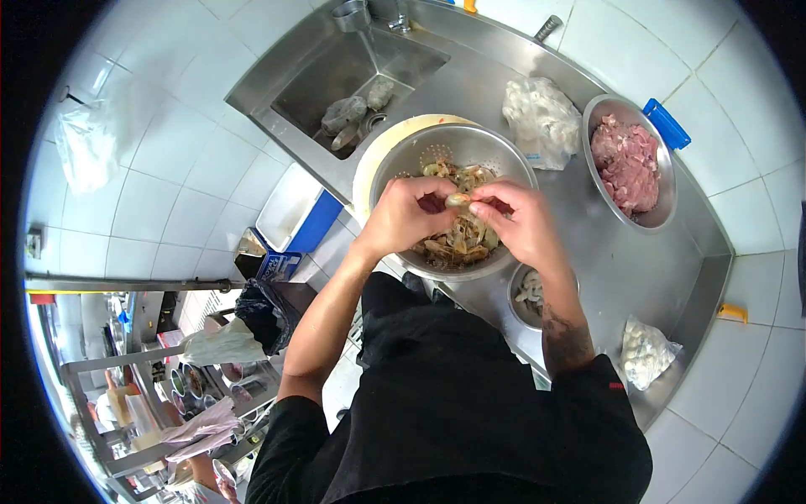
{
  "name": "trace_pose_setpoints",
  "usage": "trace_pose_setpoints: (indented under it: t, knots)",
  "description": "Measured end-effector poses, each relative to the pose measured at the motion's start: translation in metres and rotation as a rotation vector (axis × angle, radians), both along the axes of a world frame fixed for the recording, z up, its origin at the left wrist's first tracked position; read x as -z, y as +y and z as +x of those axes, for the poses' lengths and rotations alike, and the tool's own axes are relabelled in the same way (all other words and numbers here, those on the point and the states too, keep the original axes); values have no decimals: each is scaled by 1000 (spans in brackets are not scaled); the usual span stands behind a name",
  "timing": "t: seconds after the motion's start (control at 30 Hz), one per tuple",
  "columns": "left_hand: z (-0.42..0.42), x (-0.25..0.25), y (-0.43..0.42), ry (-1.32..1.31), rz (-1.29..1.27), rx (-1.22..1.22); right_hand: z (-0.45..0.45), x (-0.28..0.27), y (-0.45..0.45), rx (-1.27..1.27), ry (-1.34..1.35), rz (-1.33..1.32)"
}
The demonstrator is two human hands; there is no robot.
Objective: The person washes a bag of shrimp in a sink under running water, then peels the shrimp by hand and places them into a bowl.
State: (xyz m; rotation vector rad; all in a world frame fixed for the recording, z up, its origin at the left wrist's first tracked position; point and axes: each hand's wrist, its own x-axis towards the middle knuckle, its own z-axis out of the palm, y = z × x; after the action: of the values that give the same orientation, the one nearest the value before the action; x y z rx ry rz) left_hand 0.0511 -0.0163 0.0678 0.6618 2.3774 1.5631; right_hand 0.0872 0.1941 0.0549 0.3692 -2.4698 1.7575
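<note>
Both my hands meet over a metal colander (512, 160) that holds shrimp and shrimp shells (457, 244). Between them is a single shrimp (458, 200), greyish with an orange end. My left hand (411, 210) pinches it from the left, fingers closed. From the other side, my right hand (514, 218) grips its orange end between thumb and fingertips. The colander rests partly over a round pale board (369, 172). Below my right wrist stands a small metal bowl (518, 312) with peeled shrimp (531, 291), partly covered by my forearm.
A sink (302, 92) with bags in it lies at the upper left. On the steel counter (630, 269) are a clear bag (541, 122), a bowl of raw meat (625, 164) and a bag of white balls (646, 353). A blue-and-white cooler (294, 210) stands left below.
</note>
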Motion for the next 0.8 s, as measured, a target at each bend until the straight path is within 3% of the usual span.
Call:
trace_pose_setpoints:
  t: [0.2, 0.4, 0.5, 0.6, 0.8]
  knots:
    - [-7, 10, -7, -130, 31, 49, -6, -4, 7, -117, 82, 302]
    - [-11, 16, -12, -266, 120, 13, -13, 10, 13, -182, -219, 121]
    - [-12, 17, -13, -318, 149, 7, -12, 12, 13, -169, -413, -103]
    - [-13, 15, -14, -360, 150, 21, -10, 15, 16, -166, -499, -265]
    - [-18, 12, -24, -420, 251, -3, -12, 12, 41, -62, -469, -327]
